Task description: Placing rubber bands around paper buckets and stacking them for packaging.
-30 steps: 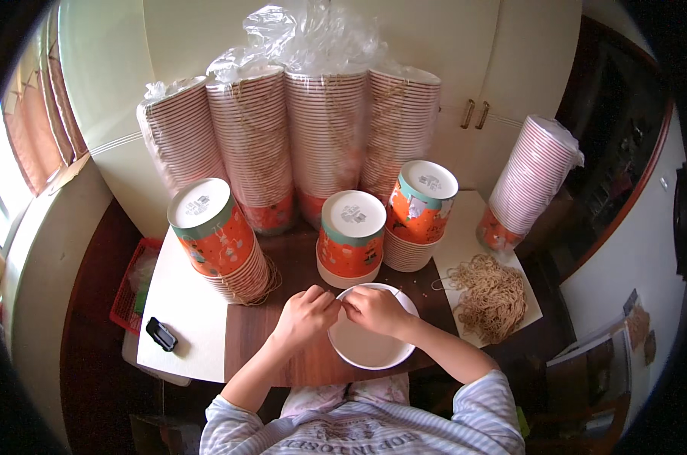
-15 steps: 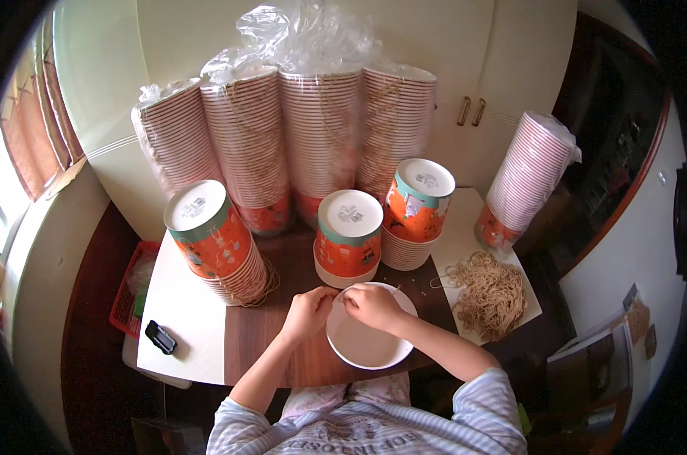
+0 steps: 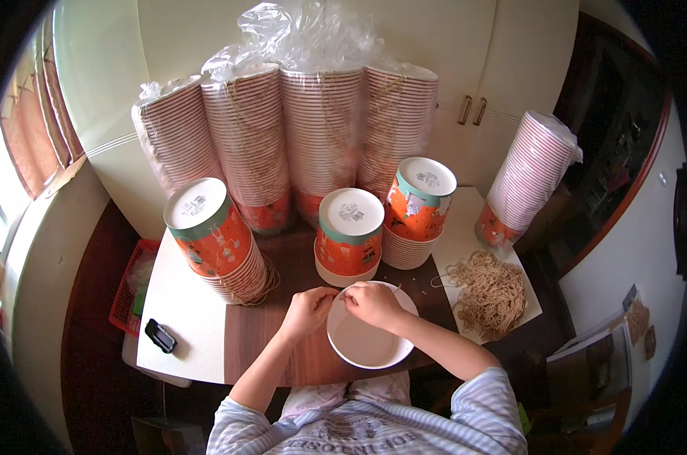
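In front of me a white-lined paper bucket point(image 3: 368, 345) stands with its open mouth up. Both hands meet over its far left rim, fingertips nearly touching. My left hand point(image 3: 307, 312) is closed in a pinch just outside the rim. My right hand point(image 3: 372, 303) reaches across the mouth, its fingers also pinched. Whatever is between the fingertips is too small and hidden to name. A short brown string end point(image 3: 397, 288) shows at the far right rim. Right of the bucket lies a loose heap of tan string point(image 3: 489, 296).
Upside-down orange paper buckets stand in a left stack point(image 3: 214, 243), a middle stack point(image 3: 349, 246) and a right stack point(image 3: 418, 212). Tall plastic-wrapped stacks point(image 3: 321, 136) line the back; another wrapped stack point(image 3: 527, 174) leans at right. A small black plastic case point(image 3: 160, 337) lies left.
Hardly anything differs. Both hands keep their pinch at the bucket's rim, with only slight finger movement.
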The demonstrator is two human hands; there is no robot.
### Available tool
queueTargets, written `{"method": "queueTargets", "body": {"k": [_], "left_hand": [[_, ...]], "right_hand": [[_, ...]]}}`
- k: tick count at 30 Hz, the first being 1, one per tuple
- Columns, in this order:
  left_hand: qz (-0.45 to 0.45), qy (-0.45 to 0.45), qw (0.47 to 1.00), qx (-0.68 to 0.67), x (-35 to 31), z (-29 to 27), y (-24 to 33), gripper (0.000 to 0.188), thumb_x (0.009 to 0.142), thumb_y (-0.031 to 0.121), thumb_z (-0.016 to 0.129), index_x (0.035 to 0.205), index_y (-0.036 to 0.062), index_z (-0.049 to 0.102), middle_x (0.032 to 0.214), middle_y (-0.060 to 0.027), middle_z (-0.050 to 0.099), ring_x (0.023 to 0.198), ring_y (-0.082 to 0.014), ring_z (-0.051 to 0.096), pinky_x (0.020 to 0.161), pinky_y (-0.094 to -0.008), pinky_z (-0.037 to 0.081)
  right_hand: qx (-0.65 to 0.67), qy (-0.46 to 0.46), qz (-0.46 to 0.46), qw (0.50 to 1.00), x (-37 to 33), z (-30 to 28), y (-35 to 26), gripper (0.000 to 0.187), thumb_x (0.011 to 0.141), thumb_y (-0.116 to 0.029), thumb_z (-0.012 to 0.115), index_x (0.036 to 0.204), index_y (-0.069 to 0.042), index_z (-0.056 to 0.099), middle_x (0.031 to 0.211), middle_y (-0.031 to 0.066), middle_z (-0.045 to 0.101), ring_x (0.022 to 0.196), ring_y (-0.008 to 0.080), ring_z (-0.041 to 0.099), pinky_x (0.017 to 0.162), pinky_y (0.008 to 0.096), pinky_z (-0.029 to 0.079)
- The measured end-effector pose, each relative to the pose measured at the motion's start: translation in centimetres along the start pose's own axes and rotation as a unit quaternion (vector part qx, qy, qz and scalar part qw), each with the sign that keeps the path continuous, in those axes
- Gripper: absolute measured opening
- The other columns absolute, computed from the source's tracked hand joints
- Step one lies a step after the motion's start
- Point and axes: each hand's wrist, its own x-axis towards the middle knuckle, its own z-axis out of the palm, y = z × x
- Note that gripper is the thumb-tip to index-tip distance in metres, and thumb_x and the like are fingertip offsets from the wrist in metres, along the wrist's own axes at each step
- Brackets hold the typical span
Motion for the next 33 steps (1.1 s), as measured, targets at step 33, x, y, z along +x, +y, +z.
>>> {"method": "queueTargets", "body": {"k": [33], "left_hand": [[0.123,-0.14,0.974,0.126,-2.0,-2.3,-0.8,0.014,0.073,0.004,0.054,0.086,-0.0014,0.055,0.08,-0.0174,0.055,0.073,-0.0329,0.057,0.065,-0.0361,0.047]], "right_hand": [[0.095,-0.165,-0.128,0.973,0.7,-1.3,-0.1,0.015,0.077,-0.021,0.058,0.084,-0.008,0.062,0.079,0.0093,0.062,0.074,0.0255,0.06,0.065,0.0355,0.047]]}}
